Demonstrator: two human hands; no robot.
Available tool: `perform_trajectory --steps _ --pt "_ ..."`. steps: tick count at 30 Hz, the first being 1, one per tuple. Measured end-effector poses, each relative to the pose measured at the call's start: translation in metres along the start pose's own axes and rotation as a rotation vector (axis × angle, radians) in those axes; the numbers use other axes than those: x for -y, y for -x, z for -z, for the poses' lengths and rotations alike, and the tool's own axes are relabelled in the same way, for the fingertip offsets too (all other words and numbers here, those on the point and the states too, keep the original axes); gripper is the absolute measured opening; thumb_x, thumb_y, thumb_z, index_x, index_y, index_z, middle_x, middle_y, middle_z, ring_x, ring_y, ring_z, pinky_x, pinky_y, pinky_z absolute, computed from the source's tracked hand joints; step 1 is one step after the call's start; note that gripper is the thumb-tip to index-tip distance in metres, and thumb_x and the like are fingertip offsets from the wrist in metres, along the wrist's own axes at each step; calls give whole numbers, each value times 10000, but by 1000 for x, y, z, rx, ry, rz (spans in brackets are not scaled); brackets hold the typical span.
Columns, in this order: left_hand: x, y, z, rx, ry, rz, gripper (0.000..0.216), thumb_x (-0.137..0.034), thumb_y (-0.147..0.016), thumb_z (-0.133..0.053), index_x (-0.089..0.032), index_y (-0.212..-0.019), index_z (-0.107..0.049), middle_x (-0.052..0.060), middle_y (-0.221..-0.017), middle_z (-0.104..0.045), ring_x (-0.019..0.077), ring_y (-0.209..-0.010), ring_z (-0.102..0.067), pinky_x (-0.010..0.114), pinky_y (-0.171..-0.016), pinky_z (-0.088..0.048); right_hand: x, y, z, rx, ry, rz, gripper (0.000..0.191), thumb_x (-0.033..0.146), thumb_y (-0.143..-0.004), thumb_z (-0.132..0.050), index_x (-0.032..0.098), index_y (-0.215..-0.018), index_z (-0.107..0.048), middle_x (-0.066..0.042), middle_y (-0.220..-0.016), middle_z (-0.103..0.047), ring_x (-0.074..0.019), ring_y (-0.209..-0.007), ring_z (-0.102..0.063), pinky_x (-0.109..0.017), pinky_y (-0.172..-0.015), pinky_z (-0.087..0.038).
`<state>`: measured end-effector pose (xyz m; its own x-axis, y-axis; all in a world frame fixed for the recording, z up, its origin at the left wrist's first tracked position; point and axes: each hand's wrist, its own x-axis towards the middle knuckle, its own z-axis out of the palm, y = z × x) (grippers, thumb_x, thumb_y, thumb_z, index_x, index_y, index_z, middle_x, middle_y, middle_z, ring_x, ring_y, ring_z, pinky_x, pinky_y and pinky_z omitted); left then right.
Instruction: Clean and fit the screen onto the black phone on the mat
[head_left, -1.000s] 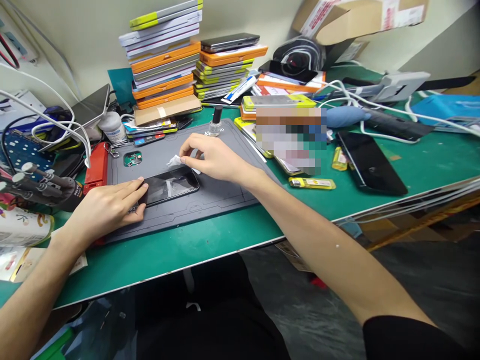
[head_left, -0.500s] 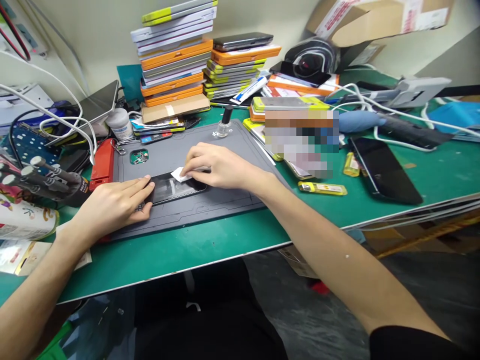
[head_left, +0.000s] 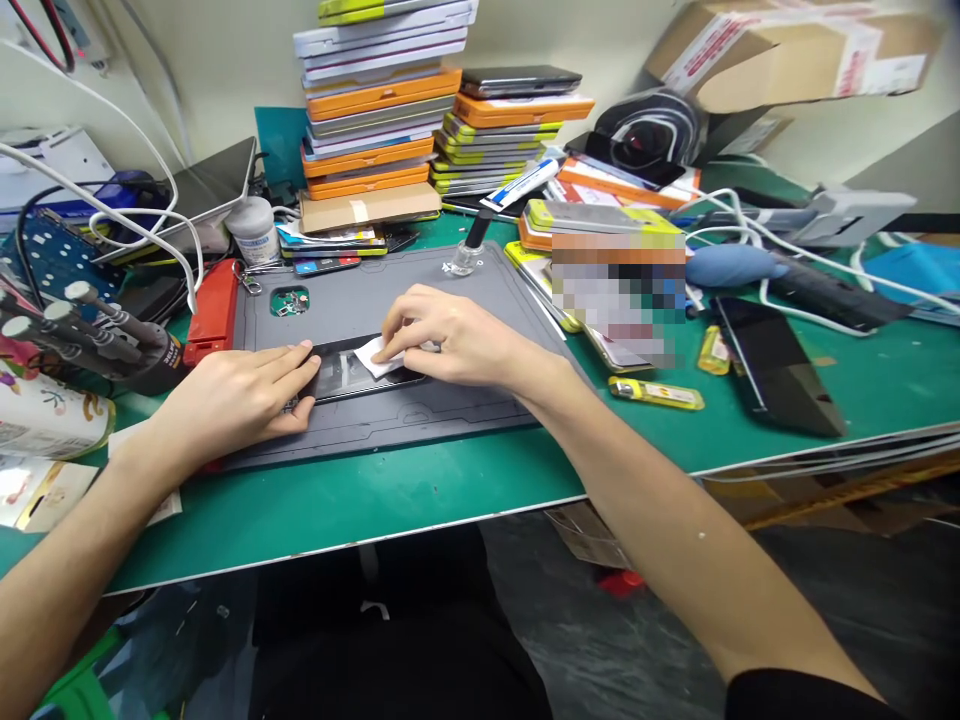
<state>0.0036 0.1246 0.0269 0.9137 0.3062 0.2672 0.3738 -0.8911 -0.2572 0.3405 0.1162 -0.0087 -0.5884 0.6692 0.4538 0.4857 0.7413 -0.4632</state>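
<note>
A: Starting far L?

B: Gray-handled tools, then red box beside the gray mat. Nearer, L hand, narrow, holding the L end of the phone: fingers toward the far edge, thumb toward the near one.

A: And the phone itself?

B: Flat on the mat, glossy face up, between both hands. Pale patch mid-face; glare or smear, can't tell.

A: R half?

B: White wipe touching the glass, pinched in R hand, fingertips close together. Prob. a wiping step, judging by the pose.

A: Tips for doing it well?

B: Brace w/ L hand at the edges, no heavy push on the glass. Fold the wipe flat, w/o bare fingertips on the face. Use light, even strokes, L to R, out to the rim. Check at a low angle, b/c of glare.

A: Farther R?

B: Clear bottle w/ black cap, far part of the mat; mind the R wrist nearby. Off the mat, yellow lighter, then 2nd phone.
</note>
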Motion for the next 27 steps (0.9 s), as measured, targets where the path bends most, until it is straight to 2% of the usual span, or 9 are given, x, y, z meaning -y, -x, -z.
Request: perform_trajectory --steps 4,11,15,21,27 --pt "-1 -1 0 13 63 41 413 -345 -1122 -565 -159 -1333 -868 163 -1442 -812 355 -1216 -860 470 -1011 -746 1 -1 -1 13 -29 -24 320 232 -1040 -612 291 -1046 -926 -75 -1129 -808 -276 -1094 -680 -471 -992 -560" --pt "-1 -2 1 5 -28 -21 477 -339 -1159 -476 -111 -1311 -867 173 -1411 -818 355 -1127 -882 470 -893 -763 -6 3 7 -41 -29 -45 321 211 -987 -615 286 -910 -917 -55 -1025 -816 -266 -1034 -703 -463 -975 -554" --pt "1 0 0 47 44 31 482 -427 -1163 -517 -151 -1347 -866 162 -1439 -807 365 -1178 -870 496 -956 -756 -6 3 11 -22 -32 -72 314 233 -987 -623 295 -901 -918 -50 -1016 -819 -266 -1031 -705 -461 -973 -550" --pt "3 3 -4 27 119 72 510 -553 -1155 -596 -180 -1379 -861 171 -1456 -803 374 -1253 -844 494 -1033 -734 -4 2 13 6 -41 -82 307 228 -989 -626 301 -917 -916 -46 -1039 -822 -268 -1049 -707 -462 -989 -553" --pt "4 3 -2 46 26 34 565 -571 -1195 -516 -153 -1371 -853 169 -1464 -798 364 -1223 -856 487 -1011 -740 -1 2 7 -11 -62 -51 341 229 -994 -596 298 -937 -925 -47 -1052 -817 -257 -1050 -701 -450 -982 -556"
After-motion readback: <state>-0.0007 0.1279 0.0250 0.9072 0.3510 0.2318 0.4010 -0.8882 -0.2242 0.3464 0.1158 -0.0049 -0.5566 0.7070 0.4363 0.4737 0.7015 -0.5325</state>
